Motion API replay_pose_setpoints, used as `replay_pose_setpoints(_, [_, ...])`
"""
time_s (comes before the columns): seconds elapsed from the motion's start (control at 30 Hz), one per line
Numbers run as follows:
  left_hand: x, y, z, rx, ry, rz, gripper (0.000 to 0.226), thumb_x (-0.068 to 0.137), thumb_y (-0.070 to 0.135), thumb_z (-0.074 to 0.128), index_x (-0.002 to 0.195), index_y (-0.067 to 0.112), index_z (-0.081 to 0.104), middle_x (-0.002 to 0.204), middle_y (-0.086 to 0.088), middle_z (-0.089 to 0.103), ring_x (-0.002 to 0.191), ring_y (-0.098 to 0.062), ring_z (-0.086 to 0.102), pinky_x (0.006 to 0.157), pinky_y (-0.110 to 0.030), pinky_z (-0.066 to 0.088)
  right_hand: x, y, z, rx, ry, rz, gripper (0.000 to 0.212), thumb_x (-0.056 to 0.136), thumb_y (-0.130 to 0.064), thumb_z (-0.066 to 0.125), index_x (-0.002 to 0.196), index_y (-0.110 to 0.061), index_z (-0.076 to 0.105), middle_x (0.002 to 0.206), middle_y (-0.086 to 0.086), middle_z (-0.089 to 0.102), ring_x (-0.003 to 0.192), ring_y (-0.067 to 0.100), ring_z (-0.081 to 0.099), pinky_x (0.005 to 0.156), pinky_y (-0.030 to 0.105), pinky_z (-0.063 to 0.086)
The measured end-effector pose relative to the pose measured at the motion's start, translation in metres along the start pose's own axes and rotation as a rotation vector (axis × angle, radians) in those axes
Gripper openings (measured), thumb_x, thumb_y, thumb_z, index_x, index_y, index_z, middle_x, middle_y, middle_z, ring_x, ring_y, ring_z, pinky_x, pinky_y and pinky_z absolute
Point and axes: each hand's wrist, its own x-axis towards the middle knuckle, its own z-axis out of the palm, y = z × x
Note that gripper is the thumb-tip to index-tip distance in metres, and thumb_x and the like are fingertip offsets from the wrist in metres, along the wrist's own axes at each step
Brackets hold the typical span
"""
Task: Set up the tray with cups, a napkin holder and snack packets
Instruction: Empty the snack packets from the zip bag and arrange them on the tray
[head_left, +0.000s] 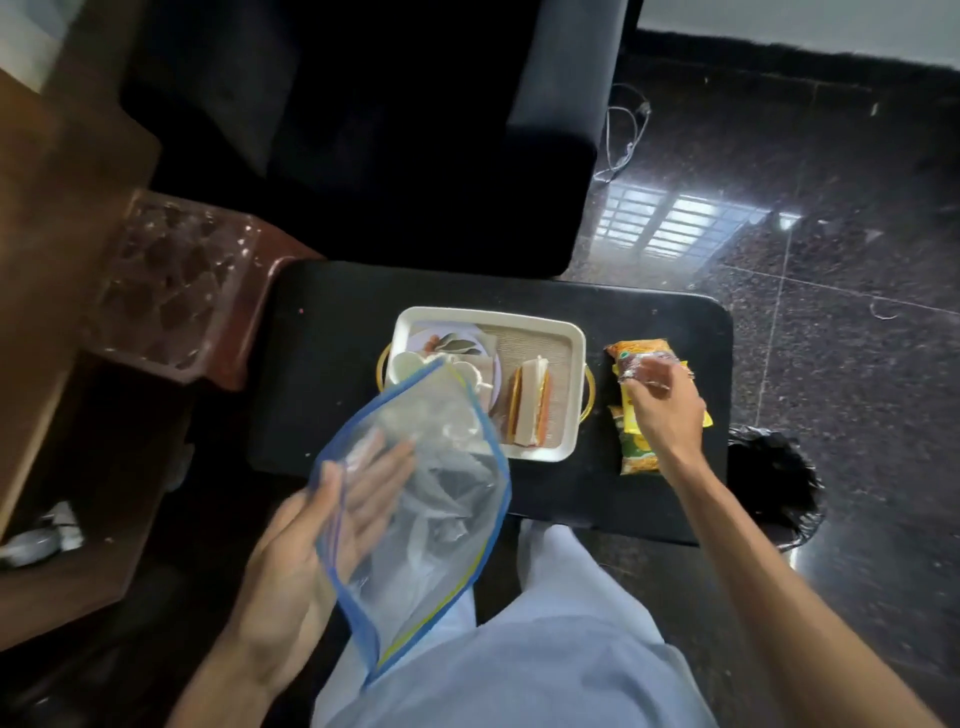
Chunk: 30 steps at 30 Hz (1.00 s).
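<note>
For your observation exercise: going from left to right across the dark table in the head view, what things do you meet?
Cups → napkin holder → tray's right rim → snack packets, with the right hand on them.

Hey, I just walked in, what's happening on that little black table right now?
A person is setting up a white tray on the black table. The left hand holds a clear zip bag with blue edging above the tray's near left corner. The right hand reaches onto the snack packets lying on the table right of the tray. The tray already holds white cups and a napkin holder; no packets are in it yet.
</note>
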Motion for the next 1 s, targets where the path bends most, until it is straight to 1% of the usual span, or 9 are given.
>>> replay_pose_setpoints(0.1, [0.005, 0.024, -0.015, 0.122, -0.094, -0.121, 0.06, 0.094, 0.051, 0.047, 0.143, 0.016, 0.054, 0.142, -0.008, 0.063, 0.136, -0.022, 0.057, 0.115, -0.037, 0.043, -0.056, -0.053, -0.006, -0.019, -0.546, -0.478, 0.077, 0.076, -0.041, 0.082, 0.143, -0.035, 0.044, 0.145, -0.016, 0.048, 0.133, 0.001, 0.046, 0.098, 0.018, 0.048])
replay_pose_setpoints(0.17, [0.007, 0.038, -0.031, 0.224, -0.2, -0.144, 0.059, 0.094, 0.05, 0.046, 0.142, 0.016, 0.054, 0.139, -0.008, 0.066, 0.133, -0.021, 0.059, 0.109, -0.03, 0.048, -0.086, -0.085, -0.001, -0.151, -0.718, -0.712, 0.094, 0.072, -0.053, 0.082, 0.15, -0.038, 0.031, 0.155, -0.018, 0.035, 0.143, 0.004, 0.034, 0.11, 0.025, 0.039])
replay_pose_setpoints(0.37, [0.015, 0.071, -0.077, 0.352, -0.453, -0.199, 0.067, 0.098, 0.065, 0.041, 0.146, 0.02, 0.051, 0.143, -0.008, 0.063, 0.132, -0.026, 0.06, 0.107, -0.044, 0.043, -0.14, -0.132, 0.031, -0.046, -0.901, -0.666, 0.037, 0.086, -0.027, 0.077, 0.122, -0.029, 0.067, 0.129, -0.016, 0.066, 0.122, 0.005, 0.061, 0.099, 0.025, 0.05])
replay_pose_setpoints(0.5, [0.013, 0.082, -0.135, 0.057, -0.515, -0.097, 0.1, 0.082, 0.079, 0.051, 0.154, 0.01, 0.039, 0.153, -0.026, 0.046, 0.143, -0.04, 0.044, 0.119, -0.053, 0.035, -0.169, -0.139, 0.047, 0.326, -0.676, -0.416, 0.013, 0.093, -0.013, 0.068, 0.105, -0.008, 0.069, 0.098, 0.005, 0.077, 0.092, 0.021, 0.074, 0.08, 0.031, 0.059])
replay_pose_setpoints(0.6, [0.012, 0.06, -0.156, 0.16, -0.298, -0.05, 0.143, 0.039, 0.081, 0.083, 0.152, 0.006, 0.038, 0.144, -0.024, 0.057, 0.13, -0.032, 0.059, 0.115, -0.044, 0.043, -0.189, -0.147, 0.063, 0.611, -0.42, -0.251, 0.023, 0.093, -0.011, 0.064, 0.111, 0.001, 0.058, 0.088, 0.009, 0.076, 0.078, 0.027, 0.074, 0.073, 0.041, 0.062])
replay_pose_setpoints(0.77, [0.007, -0.002, -0.146, 0.362, -0.221, 0.072, 0.111, 0.051, 0.041, 0.096, 0.145, 0.039, 0.038, 0.132, -0.004, 0.069, 0.11, -0.022, 0.073, 0.083, -0.028, 0.059, -0.229, -0.142, 0.107, 0.864, -0.063, 0.069, 0.04, 0.096, 0.001, 0.058, 0.129, -0.02, 0.05, 0.097, 0.007, 0.075, 0.094, 0.024, 0.072, 0.08, 0.045, 0.06])
replay_pose_setpoints(0.87, [0.009, -0.03, -0.135, 0.439, -0.343, 0.043, 0.122, 0.053, 0.026, 0.097, 0.148, 0.053, 0.025, 0.133, 0.019, 0.064, 0.115, -0.007, 0.069, 0.084, -0.026, 0.06, -0.242, -0.133, 0.127, 0.941, 0.066, 0.31, 0.029, 0.098, 0.005, 0.051, 0.122, -0.008, 0.059, 0.114, 0.015, 0.068, 0.097, 0.027, 0.068, 0.082, 0.036, 0.058])
replay_pose_setpoints(0.93, [0.011, -0.042, -0.125, 0.582, -0.364, 0.072, 0.129, 0.059, 0.021, 0.097, 0.156, 0.05, 0.016, 0.127, 0.024, 0.064, 0.107, -0.004, 0.072, 0.084, -0.025, 0.061, -0.25, -0.122, 0.132, 0.802, 0.057, 0.35, 0.027, 0.098, 0.0, 0.051, 0.121, -0.006, 0.063, 0.115, 0.011, 0.068, 0.1, 0.025, 0.067, 0.083, 0.033, 0.058])
replay_pose_setpoints(1.0, [0.019, -0.048, -0.118, 0.615, -0.27, 0.163, 0.112, 0.068, 0.008, 0.091, 0.154, 0.045, 0.029, 0.114, 0.026, 0.071, 0.094, -0.006, 0.076, 0.077, -0.02, 0.06, -0.258, -0.11, 0.131, 0.44, -0.031, 0.177, 0.025, 0.101, -0.012, 0.051, 0.121, -0.011, 0.065, 0.115, 0.004, 0.07, 0.105, 0.021, 0.065, 0.081, 0.028, 0.055])
